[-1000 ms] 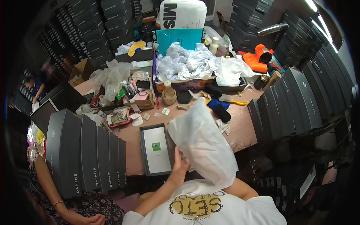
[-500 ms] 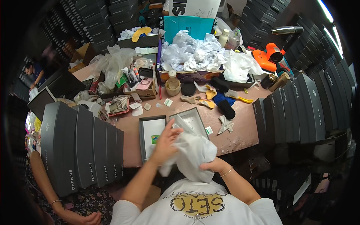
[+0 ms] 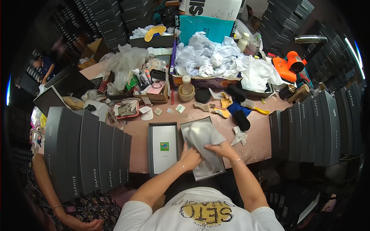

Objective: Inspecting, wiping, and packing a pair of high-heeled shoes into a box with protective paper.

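A bundle in thin white translucent wrapping lies in a grey shoe box at the near edge of the table. What is inside the wrapping cannot be made out. My left hand presses on its near left side with curled fingers, gripping the wrapping. On the right side my right hand pinches the same wrapping between thumb and fingers. Just left of the box lies a second shallow grey tray, apparently the lid, with its white inside up and a small green label in it.
Stacks of dark shoe boxes flank me at left and right. Behind stand a carton of crumpled white paper, a jar, black pads, a yellow-handled brush and an orange tool. A person's arm is at lower left.
The white bundle has gone from above the table's near edge down into the grey box. Both hands moved with it, and the left hand now grips its near left side.
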`<state>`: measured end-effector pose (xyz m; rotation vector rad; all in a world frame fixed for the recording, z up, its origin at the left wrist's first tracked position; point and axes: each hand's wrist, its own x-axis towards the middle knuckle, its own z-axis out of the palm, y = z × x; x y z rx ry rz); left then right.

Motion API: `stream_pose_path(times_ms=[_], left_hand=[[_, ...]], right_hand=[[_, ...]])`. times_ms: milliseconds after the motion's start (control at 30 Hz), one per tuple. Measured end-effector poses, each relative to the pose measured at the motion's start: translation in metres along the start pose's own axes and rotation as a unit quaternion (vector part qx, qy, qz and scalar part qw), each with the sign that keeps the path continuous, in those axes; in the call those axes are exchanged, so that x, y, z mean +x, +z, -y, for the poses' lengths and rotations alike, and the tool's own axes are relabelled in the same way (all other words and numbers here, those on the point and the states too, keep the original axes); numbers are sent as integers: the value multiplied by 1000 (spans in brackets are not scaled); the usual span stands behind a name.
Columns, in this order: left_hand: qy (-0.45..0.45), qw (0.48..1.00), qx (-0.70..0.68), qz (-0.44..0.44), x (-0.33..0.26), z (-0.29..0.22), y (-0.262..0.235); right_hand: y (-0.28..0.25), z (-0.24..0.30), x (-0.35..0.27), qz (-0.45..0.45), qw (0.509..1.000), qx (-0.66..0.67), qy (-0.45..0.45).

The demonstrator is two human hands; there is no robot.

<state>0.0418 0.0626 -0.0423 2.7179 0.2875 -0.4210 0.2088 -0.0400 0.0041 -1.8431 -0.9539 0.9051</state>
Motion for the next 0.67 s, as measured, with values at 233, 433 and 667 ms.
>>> stream_pose_path(times_ms=[233, 433, 667], left_hand=[[-73, 929, -153, -330, -38, 23, 44], [-261, 917, -286, -100, -86, 47, 90], [-75, 640, -724, -246, -160, -19, -59]], right_hand=[[67, -75, 5, -38, 853, -489, -176], [31, -24, -27, -51, 956, -280, -72], [-17, -19, -99, 10, 993, 90, 77]])
